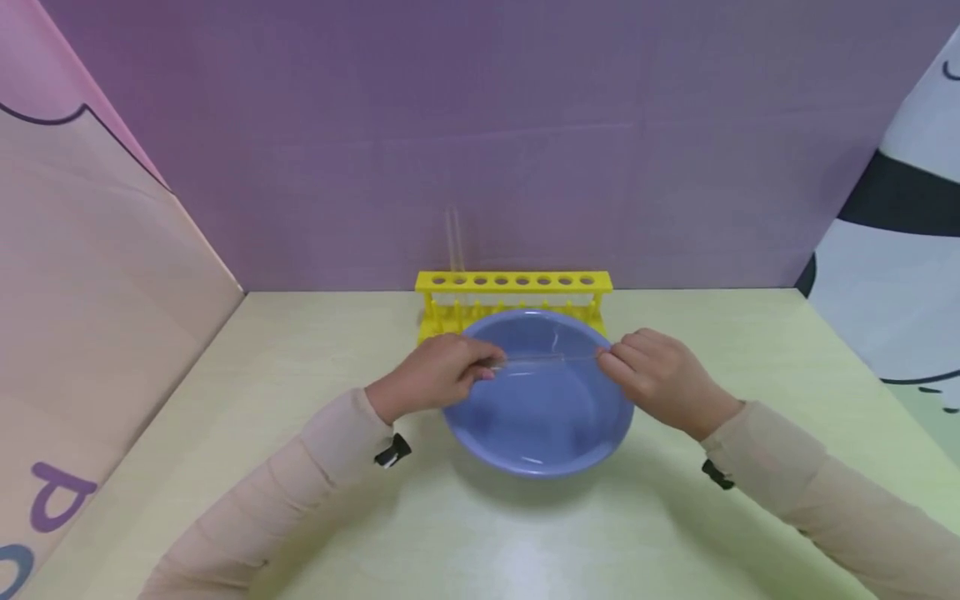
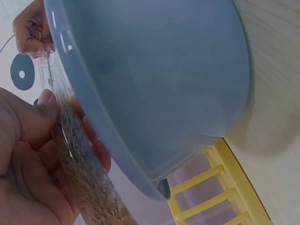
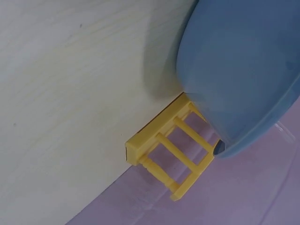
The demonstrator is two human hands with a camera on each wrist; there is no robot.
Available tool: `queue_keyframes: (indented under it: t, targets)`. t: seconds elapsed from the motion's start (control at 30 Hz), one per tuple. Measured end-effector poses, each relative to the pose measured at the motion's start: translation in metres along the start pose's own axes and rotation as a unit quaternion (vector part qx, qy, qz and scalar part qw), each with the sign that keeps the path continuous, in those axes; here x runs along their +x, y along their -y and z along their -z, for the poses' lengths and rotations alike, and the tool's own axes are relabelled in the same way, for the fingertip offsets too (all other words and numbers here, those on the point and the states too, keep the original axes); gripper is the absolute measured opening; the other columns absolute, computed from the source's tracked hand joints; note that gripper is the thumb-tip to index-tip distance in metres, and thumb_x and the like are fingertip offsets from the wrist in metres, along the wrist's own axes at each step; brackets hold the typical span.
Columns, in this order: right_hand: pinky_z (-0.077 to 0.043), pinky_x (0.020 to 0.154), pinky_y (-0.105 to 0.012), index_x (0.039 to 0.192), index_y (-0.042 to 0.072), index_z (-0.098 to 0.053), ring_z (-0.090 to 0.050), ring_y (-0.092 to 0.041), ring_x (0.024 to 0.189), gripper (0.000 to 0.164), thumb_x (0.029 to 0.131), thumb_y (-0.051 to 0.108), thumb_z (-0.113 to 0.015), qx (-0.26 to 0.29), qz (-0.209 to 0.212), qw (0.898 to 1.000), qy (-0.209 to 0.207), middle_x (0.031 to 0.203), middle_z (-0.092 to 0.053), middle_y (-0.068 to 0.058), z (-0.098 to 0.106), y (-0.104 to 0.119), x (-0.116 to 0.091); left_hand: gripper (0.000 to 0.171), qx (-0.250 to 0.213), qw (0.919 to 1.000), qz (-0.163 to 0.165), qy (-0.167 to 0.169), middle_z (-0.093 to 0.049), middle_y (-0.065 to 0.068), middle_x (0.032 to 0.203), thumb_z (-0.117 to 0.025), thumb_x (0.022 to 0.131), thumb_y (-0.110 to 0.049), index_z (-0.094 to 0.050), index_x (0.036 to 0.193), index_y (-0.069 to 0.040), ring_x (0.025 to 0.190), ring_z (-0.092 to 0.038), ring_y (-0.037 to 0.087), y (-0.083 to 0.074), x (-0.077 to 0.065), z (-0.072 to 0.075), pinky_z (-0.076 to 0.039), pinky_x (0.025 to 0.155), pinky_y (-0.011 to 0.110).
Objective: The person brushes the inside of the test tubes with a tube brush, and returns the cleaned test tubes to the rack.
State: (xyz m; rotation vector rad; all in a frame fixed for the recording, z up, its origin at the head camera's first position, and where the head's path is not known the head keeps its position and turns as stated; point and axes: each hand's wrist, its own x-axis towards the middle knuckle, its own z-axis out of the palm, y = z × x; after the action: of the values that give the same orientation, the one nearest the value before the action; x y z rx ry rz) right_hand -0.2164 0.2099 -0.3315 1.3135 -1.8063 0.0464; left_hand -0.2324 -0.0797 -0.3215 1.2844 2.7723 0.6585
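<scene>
My left hand point(image 1: 438, 372) grips a test tube point(image 1: 536, 359) over the basin point(image 1: 536, 429), its long axis running left to right, mouth toward my right hand point(image 1: 658, 377), which pinches the wire point(image 2: 48, 70) of a brush point(image 2: 91, 178) inside it. Beyond the basin stands a yellow rack point(image 1: 517, 287) holding another tube point(image 1: 454, 237).

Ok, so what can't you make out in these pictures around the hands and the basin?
Head view: the lower front of the yellow rack is hidden partly by the blue basin.
Head view: the clear tube's left end is covered by the left hand.
Left wrist view: the brush's bristly end is cut off by the bottom edge.
Right wrist view: the right hand is out of frame.
</scene>
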Motion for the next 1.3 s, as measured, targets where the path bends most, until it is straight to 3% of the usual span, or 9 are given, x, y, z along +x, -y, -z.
queue_keyframes:
  t: [0.23, 0.43, 0.63, 1.13, 1.23, 1.3]
  targets:
    - [-0.05, 0.052, -0.036, 0.077, -0.001, -0.055, -0.053, -0.022, 0.055, 0.036, 0.098, 0.004, -0.027, 0.023, -0.03, 0.999, 0.028, 0.062, -0.055, -0.007, 0.006, -0.001, -0.001, 0.017, -0.001, 1.0, -0.008, 0.002, -0.068, 0.002, 0.088, -0.059, 0.093, -0.008, -0.067, 0.106, -0.003, 0.078, -0.061, 0.01, 0.001, 0.0, -0.002, -0.052, 0.077, 0.026]
    - [-0.05, 0.052, -0.036, 0.078, 0.0, -0.055, -0.053, -0.022, 0.056, 0.011, 0.079, -0.007, -0.048, 0.043, -0.047, 0.997, 0.043, 0.063, -0.055, -0.007, 0.01, -0.002, -0.003, 0.019, 0.005, 1.0, -0.007, 0.0, -0.069, 0.0, 0.09, -0.059, 0.093, -0.009, -0.067, 0.109, -0.004, 0.08, -0.062, 0.01, 0.001, -0.001, -0.002, -0.052, 0.078, 0.027]
    - [-0.05, 0.052, -0.036, 0.079, 0.001, -0.056, -0.053, -0.022, 0.057, 0.023, 0.063, -0.014, -0.063, 0.045, -0.062, 0.995, 0.057, 0.064, -0.056, -0.008, 0.014, -0.003, -0.004, 0.02, 0.01, 0.9999, -0.002, 0.001, -0.069, 0.0, 0.094, -0.059, 0.093, -0.01, -0.067, 0.111, -0.005, 0.081, -0.063, 0.012, 0.002, -0.002, -0.002, -0.052, 0.076, 0.027]
    - [-0.047, 0.049, -0.032, 0.076, 0.002, -0.052, -0.05, -0.019, 0.053, 0.02, 0.066, -0.015, -0.052, 0.036, -0.096, 0.991, 0.085, 0.061, -0.055, -0.005, 0.018, -0.004, -0.007, 0.022, 0.018, 0.9998, 0.004, 0.003, -0.069, 0.001, 0.096, -0.06, 0.092, -0.009, -0.067, 0.112, -0.005, 0.08, -0.062, 0.012, 0.002, -0.003, -0.001, -0.052, 0.074, 0.027]
    - [-0.047, 0.048, -0.031, 0.076, 0.003, -0.051, -0.05, -0.019, 0.052, 0.02, 0.068, -0.013, -0.059, 0.038, -0.111, 0.989, 0.095, 0.06, -0.055, -0.006, 0.019, -0.004, -0.007, 0.022, 0.023, 0.9997, 0.003, 0.0, -0.069, 0.0, 0.095, -0.06, 0.092, -0.009, -0.067, 0.112, -0.005, 0.079, -0.062, 0.011, 0.002, -0.003, -0.001, -0.052, 0.074, 0.027]
    - [-0.046, 0.048, -0.03, 0.076, 0.004, -0.049, -0.049, -0.017, 0.051, 0.02, 0.076, -0.008, -0.064, 0.045, -0.13, 0.984, 0.115, 0.059, -0.055, -0.004, 0.021, -0.003, -0.006, 0.022, 0.027, 0.9996, 0.003, -0.001, -0.07, 0.0, 0.096, -0.06, 0.092, -0.009, -0.067, 0.112, -0.005, 0.079, -0.062, 0.011, 0.003, -0.003, -0.002, -0.052, 0.074, 0.027]
